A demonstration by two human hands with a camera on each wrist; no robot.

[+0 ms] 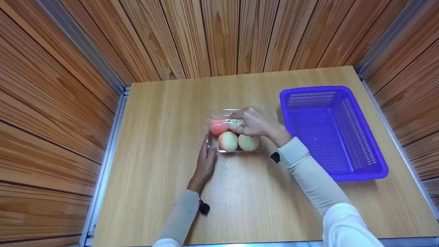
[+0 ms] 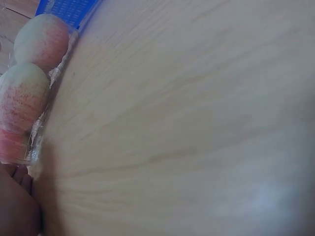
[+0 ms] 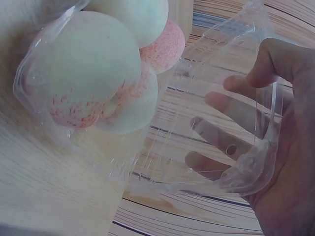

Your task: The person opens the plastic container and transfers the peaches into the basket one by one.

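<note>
A clear plastic box (image 1: 212, 145) holds several peaches (image 1: 227, 141), pale green with red blush, near the middle of the table. Its hinged lid (image 3: 162, 162) stands partly raised. My right hand (image 1: 257, 121) (image 3: 295, 147) grips the lid's edge, the thumb on one face and the fingers spread behind the clear plastic. Against the box's left side rests my left hand (image 1: 205, 164) (image 2: 17, 201), its fingers fairly straight and partly hidden by the box. In the left wrist view, peaches (image 2: 22, 96) show through the box wall beyond the fingers.
A purple perforated basket (image 1: 319, 137) stands on the table (image 1: 154, 137) to the right of the box, beside my right forearm. Its inside shows nothing in it. Wood-plank walls with metal corner posts rise behind and on both sides of the table.
</note>
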